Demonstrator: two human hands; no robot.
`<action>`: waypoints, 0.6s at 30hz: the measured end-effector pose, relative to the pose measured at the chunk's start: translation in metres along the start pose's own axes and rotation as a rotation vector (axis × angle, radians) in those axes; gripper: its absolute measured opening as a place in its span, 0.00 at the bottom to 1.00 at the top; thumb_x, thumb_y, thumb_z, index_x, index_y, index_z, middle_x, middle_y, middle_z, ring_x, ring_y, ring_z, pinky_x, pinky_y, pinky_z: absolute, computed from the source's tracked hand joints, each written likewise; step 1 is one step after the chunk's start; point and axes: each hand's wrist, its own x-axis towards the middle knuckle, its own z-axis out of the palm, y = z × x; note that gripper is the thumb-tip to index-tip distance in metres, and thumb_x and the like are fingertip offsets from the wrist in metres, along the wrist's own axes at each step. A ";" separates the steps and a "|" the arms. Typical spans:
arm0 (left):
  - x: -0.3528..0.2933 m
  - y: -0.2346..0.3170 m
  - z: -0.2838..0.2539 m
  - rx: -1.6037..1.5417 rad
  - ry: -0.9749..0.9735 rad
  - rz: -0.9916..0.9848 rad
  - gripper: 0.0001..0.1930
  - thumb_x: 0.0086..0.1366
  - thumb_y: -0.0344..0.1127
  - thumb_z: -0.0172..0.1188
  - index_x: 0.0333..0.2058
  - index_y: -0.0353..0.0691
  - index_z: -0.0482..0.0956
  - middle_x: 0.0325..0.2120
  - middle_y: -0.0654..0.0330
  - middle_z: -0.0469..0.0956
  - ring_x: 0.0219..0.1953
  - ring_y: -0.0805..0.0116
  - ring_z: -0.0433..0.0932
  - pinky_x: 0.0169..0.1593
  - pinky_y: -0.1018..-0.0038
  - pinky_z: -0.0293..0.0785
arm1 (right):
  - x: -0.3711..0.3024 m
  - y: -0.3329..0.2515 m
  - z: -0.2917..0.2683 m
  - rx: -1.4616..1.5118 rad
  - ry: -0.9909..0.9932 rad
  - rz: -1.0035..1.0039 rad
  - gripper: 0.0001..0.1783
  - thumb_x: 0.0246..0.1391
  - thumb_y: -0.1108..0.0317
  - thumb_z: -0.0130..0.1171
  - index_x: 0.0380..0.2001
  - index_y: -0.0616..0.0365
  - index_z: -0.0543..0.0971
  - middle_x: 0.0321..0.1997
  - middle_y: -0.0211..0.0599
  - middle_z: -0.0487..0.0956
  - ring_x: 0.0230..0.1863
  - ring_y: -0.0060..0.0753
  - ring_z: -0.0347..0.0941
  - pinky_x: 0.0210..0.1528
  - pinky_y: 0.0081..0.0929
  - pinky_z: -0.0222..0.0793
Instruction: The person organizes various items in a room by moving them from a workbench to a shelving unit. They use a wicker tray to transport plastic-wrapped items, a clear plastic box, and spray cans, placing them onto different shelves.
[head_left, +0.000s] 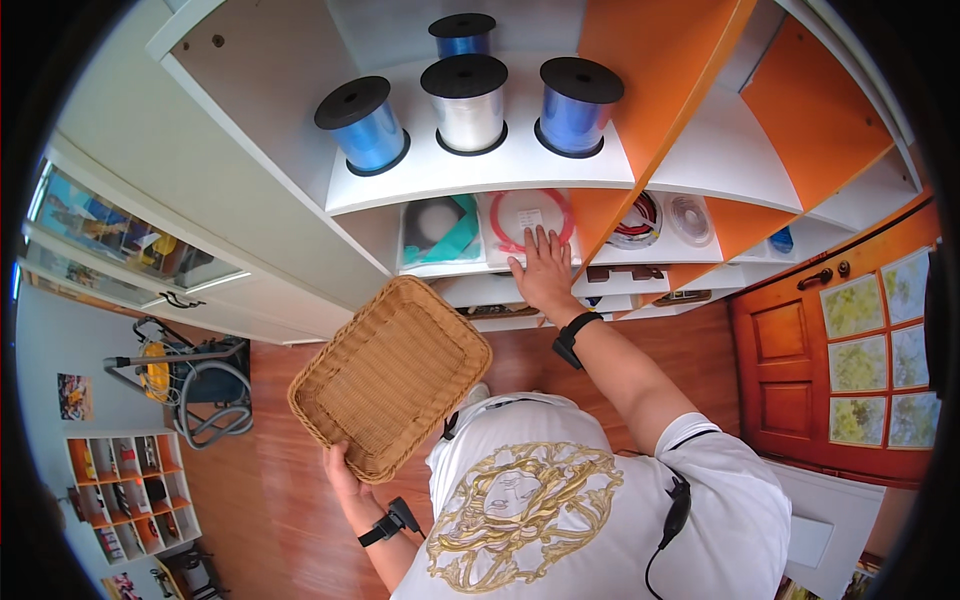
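My left hand [345, 474] grips the near left edge of a rectangular wicker basket [395, 370], which is tilted and has nothing in it. Out at the shelf, my right hand [545, 272] reaches forward with its fingers stretched out. Its fingertips lie on or just over a clear flat pack holding a pink coil of tubing [497, 222] with a white label. Beside that pack, on the same shelf level, lies another clear pack [462, 235] with a teal strip and something dark in it.
Several large spools of ribbon, one a white spool [470, 115], stand on the upper shelf [500, 178]. Right of an orange divider [665, 105] lie coiled cables [638, 222]. A vacuum cleaner [210, 385] stands at left, a wooden door [780, 365] at right.
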 end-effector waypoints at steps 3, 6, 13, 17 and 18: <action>-0.005 -0.001 0.007 -0.001 -0.006 -0.003 0.25 0.56 0.27 0.49 0.55 0.28 0.68 0.49 0.50 0.74 0.48 0.57 0.75 0.48 0.63 0.77 | 0.001 0.000 -0.004 0.035 0.032 -0.026 0.37 0.62 0.47 0.45 0.67 0.60 0.60 0.72 0.49 0.56 0.73 0.52 0.47 0.72 0.52 0.34; -0.012 -0.004 0.012 0.010 0.000 0.004 0.23 0.58 0.28 0.49 0.53 0.27 0.68 0.47 0.49 0.75 0.47 0.56 0.76 0.48 0.62 0.78 | -0.009 -0.004 -0.017 0.075 0.141 -0.094 0.35 0.61 0.51 0.49 0.65 0.63 0.62 0.70 0.50 0.59 0.71 0.53 0.50 0.72 0.52 0.38; -0.033 -0.014 0.021 0.028 0.043 0.019 0.23 0.57 0.28 0.49 0.53 0.26 0.68 0.46 0.48 0.75 0.46 0.55 0.77 0.47 0.62 0.79 | -0.070 0.006 -0.042 0.495 0.009 -0.264 0.25 0.61 0.56 0.52 0.55 0.62 0.71 0.55 0.52 0.73 0.58 0.53 0.68 0.60 0.43 0.62; -0.049 -0.014 0.036 0.038 0.061 -0.033 0.23 0.57 0.29 0.50 0.52 0.27 0.68 0.46 0.49 0.75 0.45 0.56 0.77 0.47 0.63 0.80 | -0.099 0.016 -0.048 0.781 -0.531 -0.096 0.21 0.65 0.54 0.49 0.51 0.59 0.74 0.45 0.52 0.79 0.48 0.50 0.75 0.51 0.38 0.70; -0.052 -0.016 0.038 0.040 0.053 -0.041 0.23 0.56 0.29 0.50 0.52 0.27 0.68 0.46 0.49 0.75 0.45 0.56 0.77 0.47 0.63 0.79 | -0.105 0.019 -0.046 0.848 -0.572 -0.067 0.21 0.66 0.53 0.48 0.50 0.59 0.75 0.43 0.52 0.80 0.47 0.49 0.76 0.50 0.37 0.71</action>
